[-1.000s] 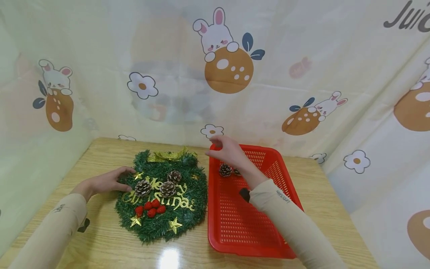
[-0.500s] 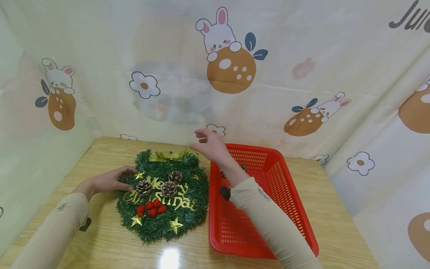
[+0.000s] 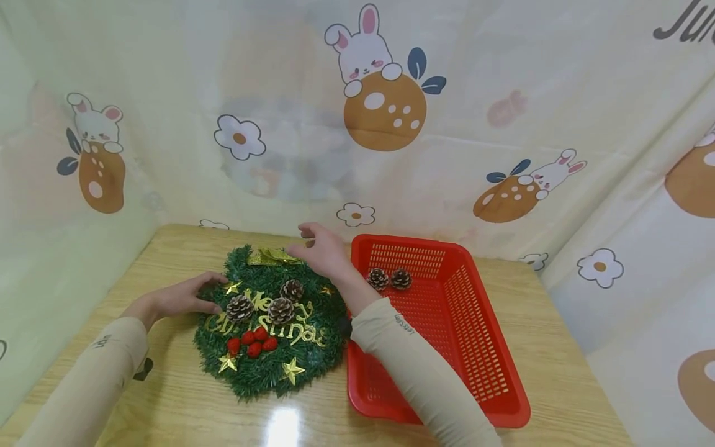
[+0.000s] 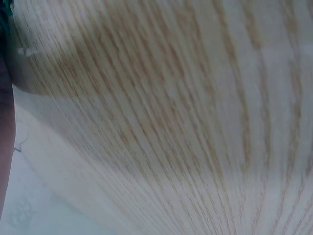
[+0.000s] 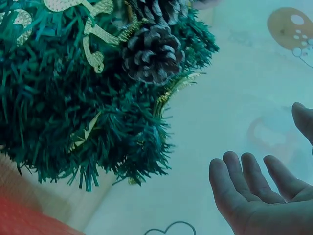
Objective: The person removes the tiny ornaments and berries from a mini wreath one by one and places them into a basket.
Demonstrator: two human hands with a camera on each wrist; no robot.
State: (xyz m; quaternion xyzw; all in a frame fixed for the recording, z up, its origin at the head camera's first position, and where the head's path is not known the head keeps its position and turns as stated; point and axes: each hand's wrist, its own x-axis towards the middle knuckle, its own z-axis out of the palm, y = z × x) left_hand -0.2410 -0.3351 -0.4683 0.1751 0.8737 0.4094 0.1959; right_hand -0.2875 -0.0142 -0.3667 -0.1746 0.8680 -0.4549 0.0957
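A green tinsel wreath (image 3: 251, 380) lies on the wooden table, with gold "Merry Christmas" lettering (image 3: 304, 333), gold stars, red berries (image 3: 254, 343) and three pine cones (image 3: 280, 310). At its left edge, my left hand (image 3: 181, 297) touches the greenery with loosely bent fingers, the thumb near one cone. In the left wrist view only a sliver of that hand shows. Over the wreath's gold ribbon (image 3: 267, 256), my right hand (image 3: 326, 251) hovers with nothing in it. In the right wrist view, its fingers (image 5: 259, 183) and thumb are spread apart, away from the wreath.
Right of the wreath stands a red plastic basket (image 3: 480, 316), with two pine cones (image 3: 401, 279) in its far left corner. My right forearm (image 3: 413, 360) crosses above the basket. A patterned cloth (image 3: 279, 74) hangs behind and beside the table.
My right hand has moved left from above the basket to above the wreath's top right, bringing the two cones in the basket into clear view. My left hand stays at the wreath's edge.
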